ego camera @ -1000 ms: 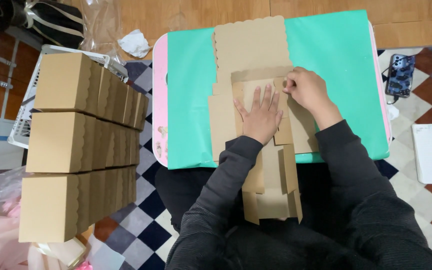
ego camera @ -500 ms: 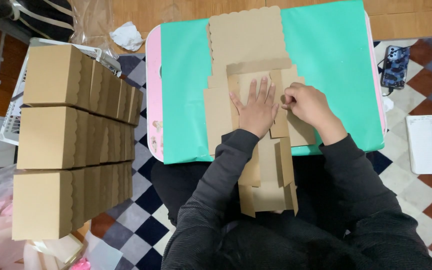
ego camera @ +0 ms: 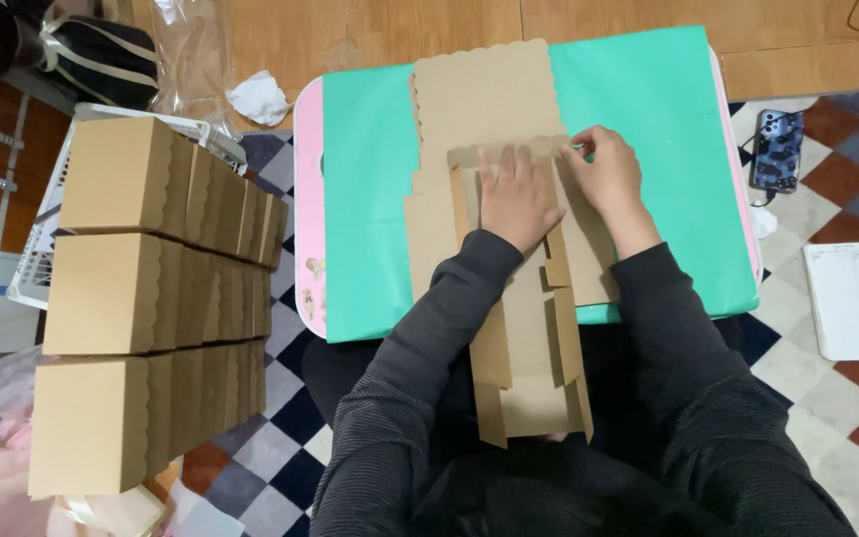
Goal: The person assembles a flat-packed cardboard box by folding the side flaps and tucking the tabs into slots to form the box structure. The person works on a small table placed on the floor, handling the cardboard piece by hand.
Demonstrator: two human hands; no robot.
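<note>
- Where both hands rest, a low table (ego camera: 370,199) covered in a green sheet is seen, spreading under and beyond the fingertips.
- Well off to the outer side of the left fingers, three rows of folded brown boxes (ego camera: 151,308) are stacked.
- A flat brown cardboard box blank (ego camera: 484,99) is laid on the green sheet, its scalloped flap beyond the fingertips and its tail hanging off the table edge towards the wrists.
- The left hand (ego camera: 514,194) is pressed flat on the blank, fingers together and extended.
- The right hand (ego camera: 606,177) is set just beside it, fingertips pinched on a folded cardboard edge.
- Far beyond the right knuckles, a phone (ego camera: 777,149) is left on the floor.
</note>
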